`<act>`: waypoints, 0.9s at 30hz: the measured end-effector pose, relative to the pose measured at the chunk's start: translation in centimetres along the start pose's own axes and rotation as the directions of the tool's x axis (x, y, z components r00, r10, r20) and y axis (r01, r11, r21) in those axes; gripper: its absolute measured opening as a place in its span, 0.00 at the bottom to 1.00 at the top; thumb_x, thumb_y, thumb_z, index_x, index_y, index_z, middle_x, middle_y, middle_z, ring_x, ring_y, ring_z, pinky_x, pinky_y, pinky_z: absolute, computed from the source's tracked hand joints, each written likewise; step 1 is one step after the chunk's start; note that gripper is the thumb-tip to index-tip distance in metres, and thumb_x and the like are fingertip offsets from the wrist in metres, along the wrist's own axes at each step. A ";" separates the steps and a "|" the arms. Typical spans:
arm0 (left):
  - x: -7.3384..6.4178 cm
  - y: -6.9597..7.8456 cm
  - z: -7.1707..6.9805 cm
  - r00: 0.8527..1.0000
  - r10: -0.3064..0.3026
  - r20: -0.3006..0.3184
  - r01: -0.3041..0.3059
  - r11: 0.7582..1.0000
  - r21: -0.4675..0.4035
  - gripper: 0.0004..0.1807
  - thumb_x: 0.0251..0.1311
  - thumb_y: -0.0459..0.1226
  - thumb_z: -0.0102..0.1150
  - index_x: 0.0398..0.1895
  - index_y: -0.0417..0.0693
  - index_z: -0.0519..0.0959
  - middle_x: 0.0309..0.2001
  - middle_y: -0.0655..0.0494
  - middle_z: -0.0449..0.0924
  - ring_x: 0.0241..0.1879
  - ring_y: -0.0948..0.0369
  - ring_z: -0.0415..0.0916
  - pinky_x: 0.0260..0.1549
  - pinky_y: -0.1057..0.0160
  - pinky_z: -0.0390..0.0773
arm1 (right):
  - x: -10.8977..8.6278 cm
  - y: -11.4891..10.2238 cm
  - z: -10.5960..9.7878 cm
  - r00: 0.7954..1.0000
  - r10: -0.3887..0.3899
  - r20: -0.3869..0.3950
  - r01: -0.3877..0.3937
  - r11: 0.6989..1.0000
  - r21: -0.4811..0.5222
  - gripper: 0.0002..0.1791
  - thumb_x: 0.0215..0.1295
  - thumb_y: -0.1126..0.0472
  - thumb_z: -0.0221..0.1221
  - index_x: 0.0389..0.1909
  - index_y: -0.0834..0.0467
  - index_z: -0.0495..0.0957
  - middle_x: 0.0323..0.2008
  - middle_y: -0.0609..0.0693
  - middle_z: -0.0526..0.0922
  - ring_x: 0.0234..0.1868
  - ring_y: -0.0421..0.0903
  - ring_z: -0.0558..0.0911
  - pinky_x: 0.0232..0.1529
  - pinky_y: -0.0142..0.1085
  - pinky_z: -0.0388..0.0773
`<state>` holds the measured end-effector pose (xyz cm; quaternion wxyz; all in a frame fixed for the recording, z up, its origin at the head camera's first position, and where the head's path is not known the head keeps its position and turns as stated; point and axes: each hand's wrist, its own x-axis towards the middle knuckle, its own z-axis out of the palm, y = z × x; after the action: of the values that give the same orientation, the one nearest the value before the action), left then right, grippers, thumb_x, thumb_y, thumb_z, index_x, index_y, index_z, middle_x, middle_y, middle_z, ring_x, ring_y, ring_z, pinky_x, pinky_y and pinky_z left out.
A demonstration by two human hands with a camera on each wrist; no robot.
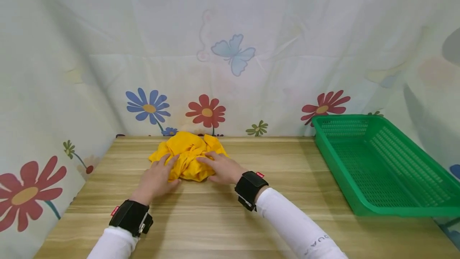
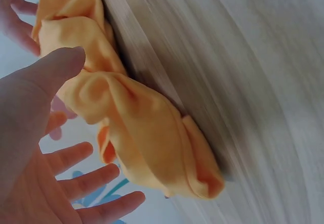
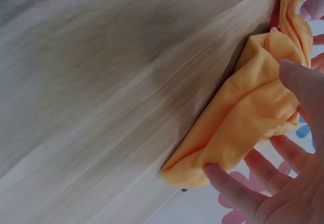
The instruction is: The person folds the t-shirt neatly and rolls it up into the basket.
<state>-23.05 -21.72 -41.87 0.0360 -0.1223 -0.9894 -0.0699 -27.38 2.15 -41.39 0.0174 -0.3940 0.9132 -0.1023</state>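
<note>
A crumpled yellow cloth (image 1: 190,157) lies in a heap near the far edge of the wooden table. At its left side is my left hand (image 1: 156,179), with fingers spread; the left wrist view shows the thumb (image 2: 63,70) over the cloth (image 2: 136,128) and the other fingers apart. My right hand (image 1: 224,169) is on the heap's right side, its fingers loosely extended. In the right wrist view, a fingertip (image 3: 215,172) touches the cloth (image 3: 243,113). Neither hand pinches the fabric. Whether it is a garment cannot be told from its folds.
A green plastic basket (image 1: 345,171) with perforated walls stands at the table's right side. Behind the wooden table (image 1: 201,227) hangs a white curtain (image 1: 280,75) printed with flowers and a butterfly; it also covers the left and right sides.
</note>
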 end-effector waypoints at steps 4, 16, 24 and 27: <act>0.6 -0.6 0.4 0.999 -0.010 0.033 0.009 1.000 0.016 0.39 0.55 0.48 0.64 0.69 0.48 0.62 0.65 0.34 0.62 0.56 0.35 0.67 0.45 0.36 0.73 | 0.6 0.2 0.5 1.000 0.024 0.014 -0.024 1.000 -0.008 0.34 0.61 0.55 0.63 0.68 0.46 0.62 0.63 0.56 0.67 0.56 0.54 0.74 0.60 0.43 0.71; 2.0 -0.8 1.7 0.998 -0.021 0.058 0.022 1.000 -0.017 0.33 0.53 0.45 0.66 0.62 0.46 0.69 0.48 0.39 0.73 0.42 0.45 0.73 0.41 0.44 0.76 | 2.1 -0.5 1.8 0.988 0.150 0.023 -0.148 0.986 -0.073 0.24 0.59 0.51 0.63 0.57 0.48 0.70 0.48 0.52 0.71 0.38 0.48 0.75 0.48 0.36 0.76; 2.4 -0.7 2.1 0.998 -0.044 0.049 0.044 0.999 -0.006 0.31 0.52 0.44 0.68 0.60 0.47 0.71 0.48 0.37 0.72 0.42 0.42 0.73 0.40 0.43 0.76 | 2.7 -1.5 2.1 0.975 0.220 0.002 -0.217 0.964 -0.155 0.25 0.59 0.48 0.63 0.57 0.49 0.71 0.50 0.52 0.74 0.39 0.50 0.76 0.42 0.41 0.79; 2.5 -0.5 2.2 0.996 -0.055 0.066 0.055 0.998 0.003 0.31 0.52 0.44 0.67 0.60 0.48 0.71 0.49 0.37 0.72 0.43 0.42 0.73 0.41 0.43 0.76 | 2.6 -1.4 2.2 0.977 0.213 0.005 -0.209 0.965 -0.158 0.26 0.59 0.48 0.63 0.57 0.49 0.70 0.51 0.52 0.74 0.41 0.51 0.76 0.45 0.42 0.78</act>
<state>-25.72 -21.27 -43.83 0.0014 -0.0971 -0.9931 -0.0664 -27.92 -1.04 -43.15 0.0073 -0.2959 0.9549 -0.0233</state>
